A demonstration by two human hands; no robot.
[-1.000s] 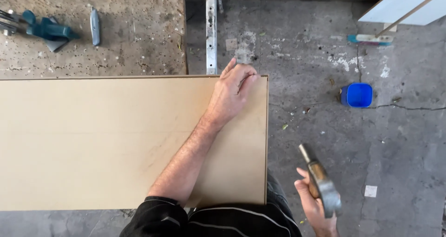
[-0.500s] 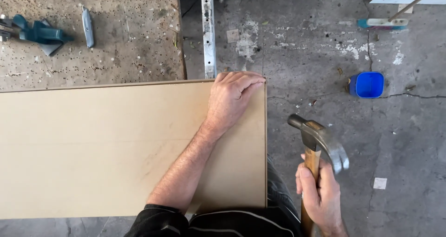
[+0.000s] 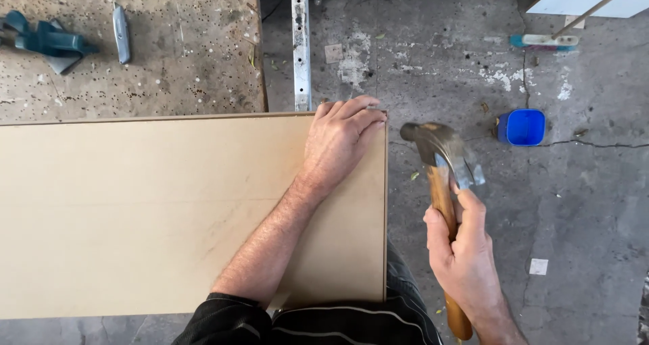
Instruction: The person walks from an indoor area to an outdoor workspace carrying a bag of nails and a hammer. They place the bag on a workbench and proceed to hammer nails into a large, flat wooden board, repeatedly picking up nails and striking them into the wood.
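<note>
The big tan board (image 3: 155, 210) fills the left half of the view, lying flat, and everything here reads off it. The left hand (image 3: 341, 139) sits on its far right corner, palm down, fingers curled over the far edge and bunched close together right at the corner. That looks like a pinning grip, weight pressed down so the panel cannot skid or bounce; whether the fingertips pinch something small at the edge I cannot tell, it is too fine to see.

Just off the board's right edge, the right hand (image 3: 466, 250) is wrapped fully round the wooden handle of a claw hammer (image 3: 443, 183), thumb laid along the shaft for aim. The steel head hangs beside the board's far right corner, close to the left hand's knuckles but apart from them, face turned toward the edge. A hold that low on the handle gives swing and reach.

Beyond the board's far edge lies a speckled worktop (image 3: 176, 61) with a grey utility knife (image 3: 122, 34) and a teal tool (image 3: 47, 41), both well apart from the hands. A pale metal rail (image 3: 301, 44) runs away from the corner. Right of the board, out on the concrete floor (image 3: 574, 203), sits a small blue tub (image 3: 525, 127).
</note>
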